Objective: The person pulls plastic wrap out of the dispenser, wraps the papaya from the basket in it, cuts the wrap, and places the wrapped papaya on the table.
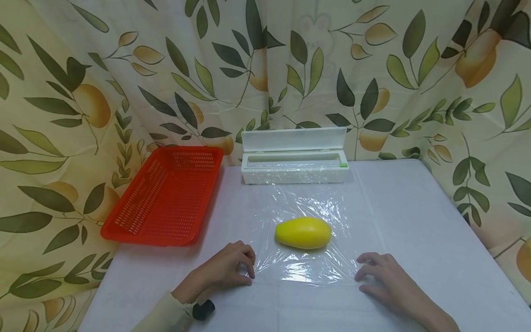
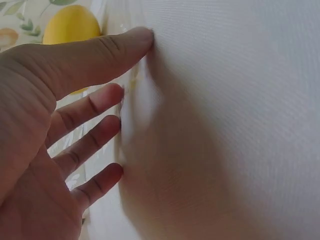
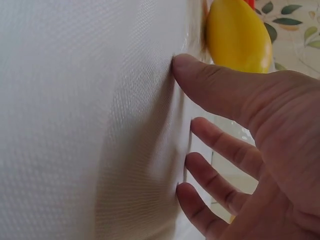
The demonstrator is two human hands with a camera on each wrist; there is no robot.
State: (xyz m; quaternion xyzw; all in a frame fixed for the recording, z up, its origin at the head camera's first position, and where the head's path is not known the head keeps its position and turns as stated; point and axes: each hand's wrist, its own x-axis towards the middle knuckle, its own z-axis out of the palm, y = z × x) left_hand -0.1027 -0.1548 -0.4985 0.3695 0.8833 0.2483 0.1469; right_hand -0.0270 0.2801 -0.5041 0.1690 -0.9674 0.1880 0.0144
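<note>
A smooth yellow papaya (image 1: 303, 233), narrower at its left end, lies on a sheet of clear cling film (image 1: 296, 273) spread over the table. At the film's near left corner is my left hand (image 1: 232, 265), fingertips down at the film's edge and thumb apart from the fingers. My right hand (image 1: 383, 281) is at the near right corner, its fingers spread and slightly bent, tips at the surface. Creases in the film run toward both hands. Each wrist view shows the thumb and three fingers; the index finger is hidden behind the thumb.
Behind the papaya stands a white cling film dispenser box (image 1: 295, 175), lid raised, a green slider at its right end, film running from its front. A red perforated basket (image 1: 166, 198) sits at the left. The white-covered table (image 1: 415, 221) meets a leaf-patterned curtain (image 1: 315, 69).
</note>
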